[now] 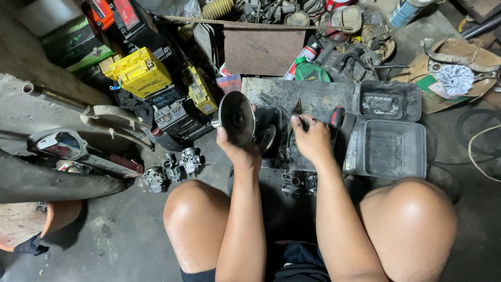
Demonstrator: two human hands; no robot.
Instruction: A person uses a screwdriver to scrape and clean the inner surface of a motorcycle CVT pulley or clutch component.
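My left hand (237,148) holds up a round dark metal disc part (237,118) with a short shaft at its centre, face turned toward me. My right hand (311,138) grips a pair of pliers (295,116) with green handles, tips pointing up beside the disc. Both hands work over a dirty grey board (313,96) on the floor, with a small black tray (270,128) just behind the disc. My bare knees frame the bottom of the view.
An open black plastic case (391,149) lies right of the board. Carburettor parts (175,168) sit on the concrete at left, near yellow and black batteries (141,73). A motorbike body panel (62,146) lies far left. Spray cans and engine scrap crowd the back.
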